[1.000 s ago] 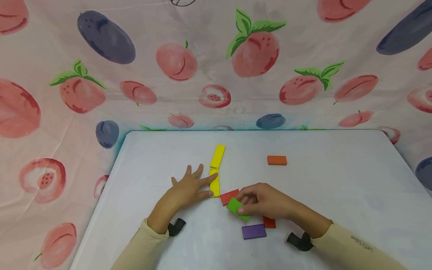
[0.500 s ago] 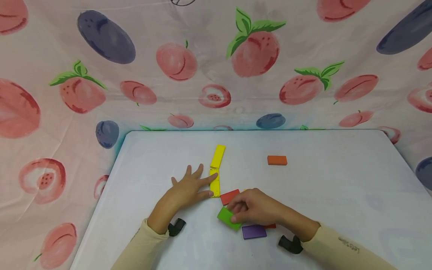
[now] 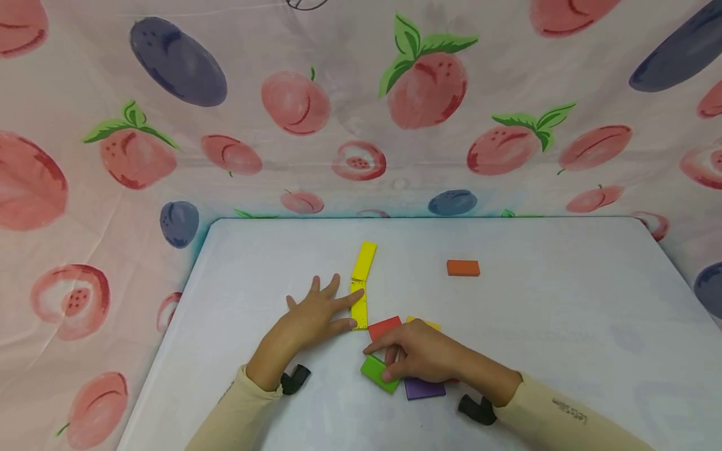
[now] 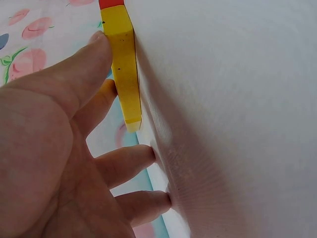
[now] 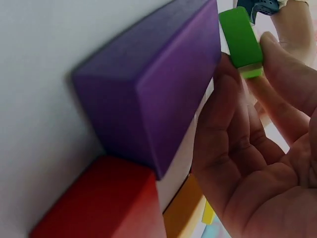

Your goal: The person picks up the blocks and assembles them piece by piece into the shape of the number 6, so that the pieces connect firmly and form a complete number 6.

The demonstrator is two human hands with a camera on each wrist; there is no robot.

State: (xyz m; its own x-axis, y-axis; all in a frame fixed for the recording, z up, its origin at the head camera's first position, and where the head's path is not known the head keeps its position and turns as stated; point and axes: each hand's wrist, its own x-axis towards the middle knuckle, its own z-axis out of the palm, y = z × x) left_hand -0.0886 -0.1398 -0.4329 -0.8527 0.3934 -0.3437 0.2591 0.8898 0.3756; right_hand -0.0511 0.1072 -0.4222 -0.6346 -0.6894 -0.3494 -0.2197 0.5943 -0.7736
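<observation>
My left hand (image 3: 316,313) lies with spread fingers beside two yellow blocks set end to end. Its thumb and index finger touch the nearer yellow block (image 3: 358,310); the farther yellow block (image 3: 365,260) leans slightly right. My right hand (image 3: 425,352) pinches a green block (image 3: 373,371) near its thumb, the index finger stretched out above it. Just beyond is a red block (image 3: 385,327), touching the near yellow one at its corner. A purple block (image 5: 168,74) lies under the right hand's near side, against another red block (image 5: 104,198), mostly hidden in the head view.
An orange-yellow block (image 3: 430,324) shows partly behind the right hand. An orange block (image 3: 463,268) lies apart at the back right. All rest on a white table (image 3: 564,300), with a fruit-print cloth (image 3: 361,100) behind it.
My right hand has moved left and toward me with the green block, uncovering part of the orange-yellow block. Its index finger has straightened out. The left hand has stayed put.
</observation>
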